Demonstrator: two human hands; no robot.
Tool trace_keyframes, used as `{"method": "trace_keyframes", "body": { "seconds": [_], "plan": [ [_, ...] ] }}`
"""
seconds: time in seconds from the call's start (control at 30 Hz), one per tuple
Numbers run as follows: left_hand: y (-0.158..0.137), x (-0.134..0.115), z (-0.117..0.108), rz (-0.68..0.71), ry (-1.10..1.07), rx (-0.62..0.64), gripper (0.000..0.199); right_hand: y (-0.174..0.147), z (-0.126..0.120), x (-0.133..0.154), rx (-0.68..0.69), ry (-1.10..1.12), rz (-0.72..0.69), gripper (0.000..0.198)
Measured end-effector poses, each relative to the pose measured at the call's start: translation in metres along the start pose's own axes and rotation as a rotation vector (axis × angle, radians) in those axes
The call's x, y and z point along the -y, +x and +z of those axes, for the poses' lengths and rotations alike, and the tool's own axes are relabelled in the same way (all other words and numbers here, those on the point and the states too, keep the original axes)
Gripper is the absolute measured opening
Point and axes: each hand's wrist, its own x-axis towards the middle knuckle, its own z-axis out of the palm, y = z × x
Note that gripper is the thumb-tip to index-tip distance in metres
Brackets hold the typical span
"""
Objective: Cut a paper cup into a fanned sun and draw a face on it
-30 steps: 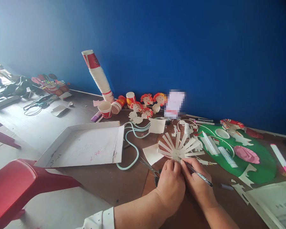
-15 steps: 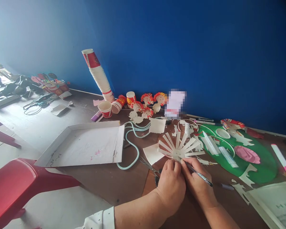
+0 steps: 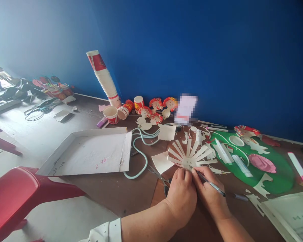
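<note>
Already cup (image 3: 186,160) cut into strips (image 3: 189,148), eyes (image 3: 187,162) drawn; no mouth showing. Right hand (image 3: 212,193) pinches pen (image 3: 212,185); left hand's (image 3: 183,195) grip hidden.

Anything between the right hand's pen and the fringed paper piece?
Nothing visible. The right hand holds the pen with its tip at the fringed paper piece, just below the drawn eyes. The left hand is at the near edge, beside the tip; the scissors lie off to the left.
</note>
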Motion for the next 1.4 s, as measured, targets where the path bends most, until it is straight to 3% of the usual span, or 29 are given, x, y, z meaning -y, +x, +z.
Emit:
{"method": "trace_keyframes", "body": {
  "seconds": [0.5,0.77,1.1,1.4],
  "plan": [
    [-0.0006,-0.0004,0.0002,-0.014,-0.015,-0.034,0.035,0.0001,-0.0007,0.0008,-0.002,-0.005,0.009,0.024],
    [-0.0001,0.0004,-0.001,0.008,-0.002,0.029,0.036,-0.0006,0.0018,-0.0004,-0.006,-0.012,0.009,0.023],
    [-0.0018,0.001,-0.0006,-0.033,-0.098,-0.039,0.042,-0.0011,-0.0027,-0.0026,-0.145,0.004,-0.009,0.023],
    [-0.0042,0.0015,-0.0008,-0.021,-0.066,0.03,0.029,-0.0003,-0.0078,-0.0036,-0.175,0.047,-0.021,0.019]
  ]
}}
